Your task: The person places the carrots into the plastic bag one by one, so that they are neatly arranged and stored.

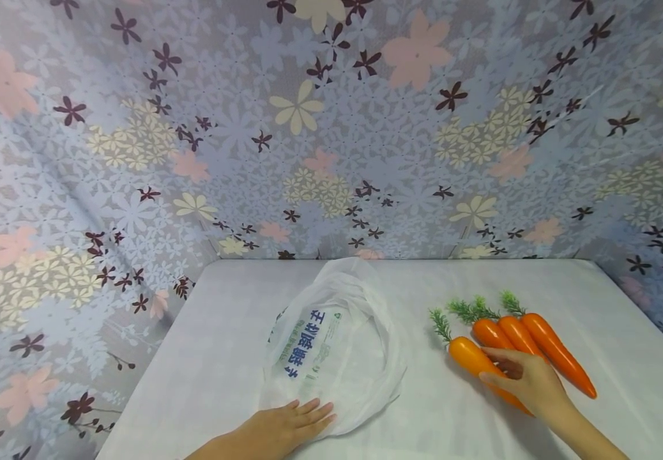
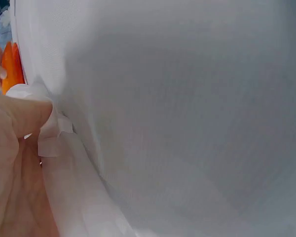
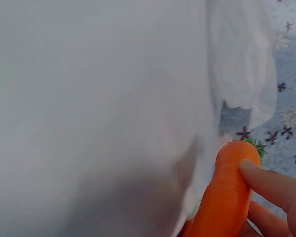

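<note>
A white translucent plastic bag [image 1: 360, 377] with blue and green print lies on the white-covered table, its mouth spread wide. At the bag's near rim is my left hand [image 1: 285, 428], fingers stretched over the plastic. In the left wrist view, the thumb [image 2: 32, 116] presses the bag's edge [image 2: 52, 133] from the near side, with fingers behind it. My right hand [image 1: 529, 383] pinches an orange toy-like carrot [image 1: 469, 356] with a green leafy tuft, thumb and fingers on opposite sides. Whether this carrot touches the table cannot be told.
Three more carrots [image 1: 561, 358] lie side by side just behind my right hand, tufts pointing away from me. The white cloth [image 1: 216, 332] covers the table up to a flower-patterned fabric wall [image 1: 343, 128], which also rises along the left and right sides.
</note>
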`<state>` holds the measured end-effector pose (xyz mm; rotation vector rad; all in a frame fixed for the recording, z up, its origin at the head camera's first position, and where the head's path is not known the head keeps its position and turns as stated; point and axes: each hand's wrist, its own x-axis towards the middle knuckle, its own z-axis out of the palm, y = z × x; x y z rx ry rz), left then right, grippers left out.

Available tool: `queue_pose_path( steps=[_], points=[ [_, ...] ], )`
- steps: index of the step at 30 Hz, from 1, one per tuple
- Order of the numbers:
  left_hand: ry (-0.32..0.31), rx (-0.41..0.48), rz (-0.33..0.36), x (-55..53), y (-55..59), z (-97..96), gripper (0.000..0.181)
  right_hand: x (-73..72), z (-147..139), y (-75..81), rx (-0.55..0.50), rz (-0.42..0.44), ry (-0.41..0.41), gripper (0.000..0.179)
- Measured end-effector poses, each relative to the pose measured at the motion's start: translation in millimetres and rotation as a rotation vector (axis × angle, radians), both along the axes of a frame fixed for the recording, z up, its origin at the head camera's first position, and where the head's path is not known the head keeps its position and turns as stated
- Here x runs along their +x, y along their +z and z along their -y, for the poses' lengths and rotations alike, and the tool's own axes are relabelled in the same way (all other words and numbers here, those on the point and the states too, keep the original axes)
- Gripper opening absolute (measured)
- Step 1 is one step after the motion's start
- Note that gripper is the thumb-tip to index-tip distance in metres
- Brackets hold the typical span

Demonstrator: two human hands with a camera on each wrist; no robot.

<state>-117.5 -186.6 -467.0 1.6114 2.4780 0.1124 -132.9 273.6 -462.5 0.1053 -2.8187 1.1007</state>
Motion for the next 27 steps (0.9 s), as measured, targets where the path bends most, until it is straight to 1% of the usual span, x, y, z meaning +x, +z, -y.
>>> queue_pose_path(
  steps=[2, 4, 6, 10, 15, 19, 23, 27],
  points=[
    [-0.019, -0.006, -0.046, -0.3, -1.3, 0.3, 0.075, 0.2, 4.4, 7.4, -0.038, 0.028, 0.001, 0.053],
    [-0.031, -0.011, -0.082, -0.8, -2.4, 0.4, 0.075, 0.2, 9.8, 15.6, -0.102, 0.074, 0.009, 0.056],
    [-0.036, -0.015, -0.092, -1.2, -3.1, 0.4, 0.076, -0.6, 15.1, 22.8, -0.163, 0.112, 0.021, 0.058],
    [-0.042, -0.018, -0.107, -1.4, -3.8, 0.5, 0.075, -3.4, 26.8, 34.1, -0.239, 0.129, 0.074, 0.057],
    [-0.053, -0.025, -0.121, -1.7, -3.3, 0.4, 0.072, -9.1, 42.8, 42.2, -0.323, 0.127, 0.133, 0.053],
    [-0.052, -0.033, -0.103, -2.2, -3.1, 0.1, 0.071, -14.6, 55.8, 47.5, -0.368, 0.15, 0.175, 0.053],
    [-0.047, -0.042, -0.086, -3.0, -2.6, -0.3, 0.071, -20.4, 69.5, 50.9, -0.387, 0.156, 0.228, 0.053],
    [-0.053, -0.046, -0.105, -3.3, -1.9, -0.6, 0.07, -25.2, 83.8, 52.9, -0.381, 0.151, 0.289, 0.052]
  ],
)
